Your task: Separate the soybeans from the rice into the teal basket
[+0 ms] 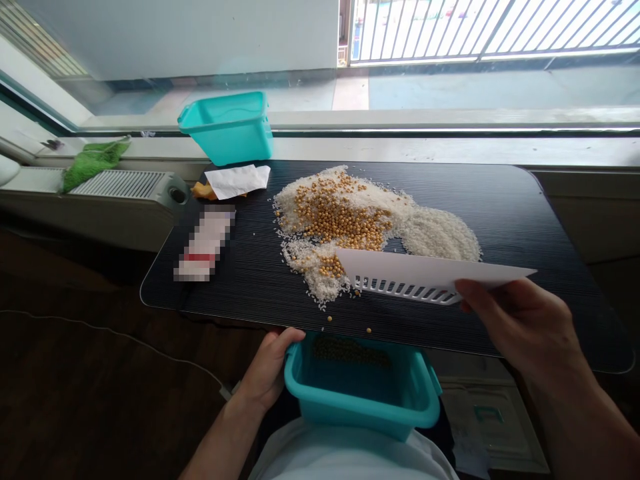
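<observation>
My right hand (pixel 520 320) is closed on one end of a white slotted plastic basket (pixel 415 275), held on its side against a heap of white rice mixed with yellow beans (pixel 335 213). A separate heap of plain rice (pixel 440 233) lies to the right. My left hand (pixel 270 367) grips the left rim of a teal plastic tub (pixel 360 400) held below the table's near edge, with dark beans on its bottom. A few loose beans lie near the table edge (pixel 369 329).
The black table (pixel 525 200) stands by a window. A second teal tub (pixel 227 127) sits at the back left, beside white paper (pixel 237 180). A blurred packet (pixel 205 243) lies at the left. A radiator (pixel 125 183) with a green cloth (pixel 93 160) stands further left.
</observation>
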Action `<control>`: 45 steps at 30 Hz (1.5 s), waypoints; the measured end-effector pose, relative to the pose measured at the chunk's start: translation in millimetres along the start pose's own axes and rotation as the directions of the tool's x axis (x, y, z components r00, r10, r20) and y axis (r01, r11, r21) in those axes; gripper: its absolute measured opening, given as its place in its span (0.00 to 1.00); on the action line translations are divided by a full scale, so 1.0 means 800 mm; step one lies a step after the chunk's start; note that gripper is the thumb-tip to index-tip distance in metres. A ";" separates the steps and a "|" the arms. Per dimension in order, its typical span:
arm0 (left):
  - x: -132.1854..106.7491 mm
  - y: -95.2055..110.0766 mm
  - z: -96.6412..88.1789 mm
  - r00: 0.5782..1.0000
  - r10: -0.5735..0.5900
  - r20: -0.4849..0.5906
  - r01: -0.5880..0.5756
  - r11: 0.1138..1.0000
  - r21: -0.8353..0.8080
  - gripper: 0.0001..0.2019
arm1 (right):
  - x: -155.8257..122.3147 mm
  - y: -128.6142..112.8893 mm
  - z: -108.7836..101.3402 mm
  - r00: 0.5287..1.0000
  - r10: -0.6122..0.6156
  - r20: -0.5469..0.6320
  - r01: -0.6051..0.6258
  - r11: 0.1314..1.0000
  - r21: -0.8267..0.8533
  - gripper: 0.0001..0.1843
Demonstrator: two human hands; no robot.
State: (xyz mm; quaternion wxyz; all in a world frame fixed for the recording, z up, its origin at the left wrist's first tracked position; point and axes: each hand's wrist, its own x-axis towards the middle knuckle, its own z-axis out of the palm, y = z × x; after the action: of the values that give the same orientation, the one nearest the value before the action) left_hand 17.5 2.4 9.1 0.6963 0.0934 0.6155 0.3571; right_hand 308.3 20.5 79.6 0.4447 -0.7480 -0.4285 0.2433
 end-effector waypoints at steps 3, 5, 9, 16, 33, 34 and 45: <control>0.000 0.000 0.000 1.000 0.002 0.012 -0.002 1.000 0.003 0.11 | -0.002 -0.001 -0.002 1.000 -0.009 0.012 0.009 1.000 0.000 0.16; 0.001 -0.002 -0.002 1.000 0.003 0.026 -0.003 1.000 0.010 0.11 | -0.004 -0.001 -0.007 1.000 0.005 -0.001 -0.005 1.000 -0.012 0.16; 0.002 -0.004 -0.004 1.000 -0.001 0.008 0.001 1.000 0.018 0.10 | -0.003 0.002 -0.019 1.000 0.021 -0.011 -0.022 0.999 -0.027 0.17; 0.001 -0.002 -0.002 1.000 -0.003 -0.019 0.003 0.999 0.034 0.11 | 0.004 0.021 -0.019 0.995 -0.016 0.096 0.015 1.000 0.005 0.21; -0.003 0.002 0.003 1.000 0.021 0.014 -0.021 0.999 0.029 0.09 | -0.012 0.010 0.021 0.949 -0.086 0.302 0.019 0.976 0.218 0.21; -0.004 0.003 0.004 1.000 0.020 0.017 -0.021 1.000 0.021 0.11 | -0.008 0.011 0.024 0.937 -0.110 0.332 0.042 0.977 0.208 0.21; -0.001 0.001 0.000 1.000 0.006 0.008 -0.006 0.999 0.038 0.10 | -0.011 0.016 0.013 0.936 -0.070 0.345 0.003 0.982 0.190 0.22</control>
State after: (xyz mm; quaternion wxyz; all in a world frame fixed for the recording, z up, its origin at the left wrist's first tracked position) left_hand 17.4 2.0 10.3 0.6960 0.1100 0.6191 0.3468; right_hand 301.6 14.9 63.4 0.4339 -0.6396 -0.4900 0.4032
